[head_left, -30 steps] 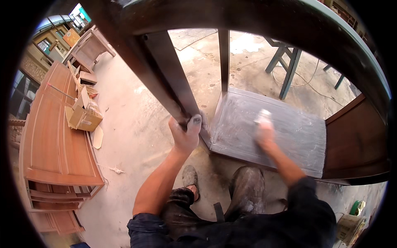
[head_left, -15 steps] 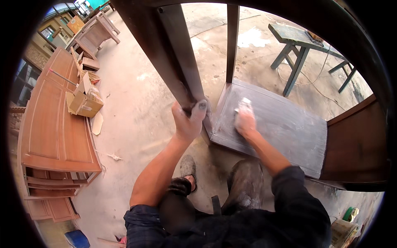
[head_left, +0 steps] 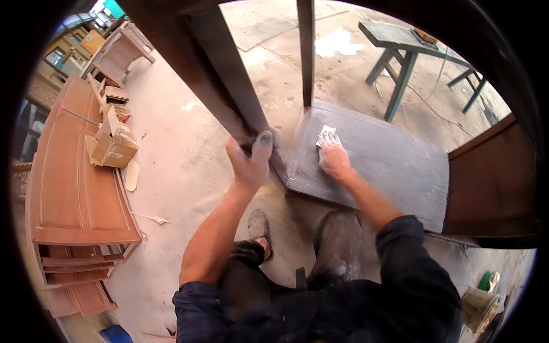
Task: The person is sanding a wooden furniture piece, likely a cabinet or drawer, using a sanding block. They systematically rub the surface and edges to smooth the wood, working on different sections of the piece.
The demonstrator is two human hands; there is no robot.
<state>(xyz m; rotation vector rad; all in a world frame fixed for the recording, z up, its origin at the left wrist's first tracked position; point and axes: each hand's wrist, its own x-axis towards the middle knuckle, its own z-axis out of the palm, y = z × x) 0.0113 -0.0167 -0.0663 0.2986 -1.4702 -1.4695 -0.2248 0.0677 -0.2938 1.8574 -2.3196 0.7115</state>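
Note:
A dark brown wooden furniture frame stands before me. My left hand (head_left: pixel 251 163) is wrapped round its upright post (head_left: pixel 226 86), thumb on the near side; the other fingers are mostly hidden behind the wood. Low in the frame lies a flat panel (head_left: pixel 389 166), grey with pale dust and streaks. On the panel's left part, my right hand (head_left: pixel 333 159) presses a small white piece of sandpaper (head_left: pixel 326 130) flat under its fingers. Whitish dust coats both hands.
A dark green trestle bench (head_left: pixel 400 48) with a cord stands beyond the frame. At left are reddish-brown wooden cabinets (head_left: pixel 86 188) and an open cardboard box (head_left: pixel 113 146). A dark side panel (head_left: pixel 483 183) closes the frame's right. A bucket (head_left: pixel 477 306) sits low at right.
The whole view has shifted slightly. My right hand, blurred before, is sharper and a little differently placed on the panel, with the sandpaper plainer to see. My left hand keeps its grip.

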